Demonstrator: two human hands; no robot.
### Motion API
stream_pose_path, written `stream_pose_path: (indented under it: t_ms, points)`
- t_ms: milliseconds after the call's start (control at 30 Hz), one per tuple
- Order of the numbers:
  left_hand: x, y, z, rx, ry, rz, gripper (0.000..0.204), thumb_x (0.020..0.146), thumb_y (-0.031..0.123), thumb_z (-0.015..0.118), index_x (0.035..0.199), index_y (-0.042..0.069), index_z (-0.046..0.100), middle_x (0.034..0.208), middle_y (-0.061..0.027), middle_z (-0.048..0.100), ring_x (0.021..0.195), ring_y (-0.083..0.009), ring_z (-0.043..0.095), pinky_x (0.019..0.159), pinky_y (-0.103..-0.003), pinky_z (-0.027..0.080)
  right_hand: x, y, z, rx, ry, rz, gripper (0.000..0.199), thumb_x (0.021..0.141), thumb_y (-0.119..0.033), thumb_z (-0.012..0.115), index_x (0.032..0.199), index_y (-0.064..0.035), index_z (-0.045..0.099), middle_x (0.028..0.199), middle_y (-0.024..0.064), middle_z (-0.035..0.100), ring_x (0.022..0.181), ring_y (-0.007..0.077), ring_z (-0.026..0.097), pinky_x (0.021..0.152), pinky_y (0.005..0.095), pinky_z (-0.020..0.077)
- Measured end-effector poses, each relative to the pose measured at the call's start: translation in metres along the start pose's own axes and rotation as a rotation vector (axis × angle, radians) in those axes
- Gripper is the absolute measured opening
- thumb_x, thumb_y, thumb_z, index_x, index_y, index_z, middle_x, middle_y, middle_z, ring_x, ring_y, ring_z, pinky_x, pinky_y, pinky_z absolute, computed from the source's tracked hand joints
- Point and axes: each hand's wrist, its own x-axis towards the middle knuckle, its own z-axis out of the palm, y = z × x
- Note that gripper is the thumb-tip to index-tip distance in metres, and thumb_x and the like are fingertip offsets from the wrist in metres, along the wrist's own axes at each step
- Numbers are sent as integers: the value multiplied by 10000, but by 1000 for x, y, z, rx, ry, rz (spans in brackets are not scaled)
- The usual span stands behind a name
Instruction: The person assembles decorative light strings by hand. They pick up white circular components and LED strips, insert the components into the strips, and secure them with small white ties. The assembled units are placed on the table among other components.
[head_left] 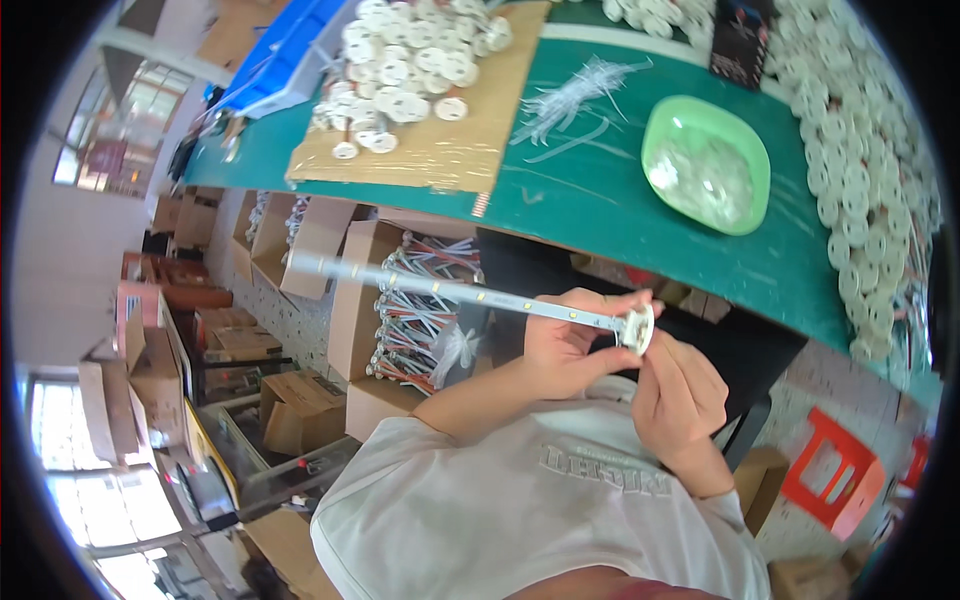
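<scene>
My left hand point(565, 345) is closed on a narrow white LED strip point(482, 297) near its right end. The strip stretches out to the left, and its far tip is blurred. At its right end sits a round white plastic cap point(641, 328), seen nearly edge-on. My right hand point(685, 395) pinches the lower edge of this cap, fingers curled in. My left thumb and forefinger reach to the cap's near side. Both hands are in front of my body, just off the edge of the green table point(590, 205). How cap and strip join is partly hidden by the fingers.
On the table lie a pile of white round caps point(410, 60) on cardboard point(440, 150), clear plastic strips point(580, 95), a green bowl point(760, 165) with clear pieces, and more caps point(850, 190). Below stands an open box of strips point(365, 270). A red stool point(830, 470) is at right.
</scene>
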Motion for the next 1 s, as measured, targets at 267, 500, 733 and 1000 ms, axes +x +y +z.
stream_pose_path:
  t_ms: [267, 500, 733, 1000]
  points:
    - [-16, 18, -7, -296, -64, -98, 485, 783, -83, 760, 1218, -27, 552, 1273, -271, 603, 1201, -378, 598, 1030, -519, 495, 18, -5, -13, 452, -165, 103, 216, 679, 103, 743, 877, 42, 683, 746, 128, 672, 627, 262, 663, 555, 294, 510]
    - [-18, 23, -6, -196, -10, -130, 482, 781, -88, 758, 1210, -31, 547, 1316, -256, 578, 1217, -368, 588, 1033, -503, 496, 12, -9, -6, 331, -107, 52, 198, 695, 100, 746, 872, 34, 685, 725, 131, 659, 595, 264, 648, 553, 298, 506]
    - [-5, 32, -14, -96, -92, -90, 470, 785, -49, 777, 1188, -51, 535, 1265, -278, 606, 1177, -358, 619, 998, -483, 516, 13, -2, 0, 385, -84, 40, 193, 718, 96, 749, 892, 45, 683, 738, 131, 655, 573, 247, 624, 535, 294, 494]
    - [-11, 26, -4, -267, -32, -39, 510, 765, -94, 763, 1211, -70, 517, 1260, -302, 595, 1190, -375, 605, 1023, -498, 505, 8, 0, 0, 569, -71, 84, 173, 735, 122, 696, 900, 78, 668, 834, 163, 673, 613, 245, 621, 549, 284, 494]
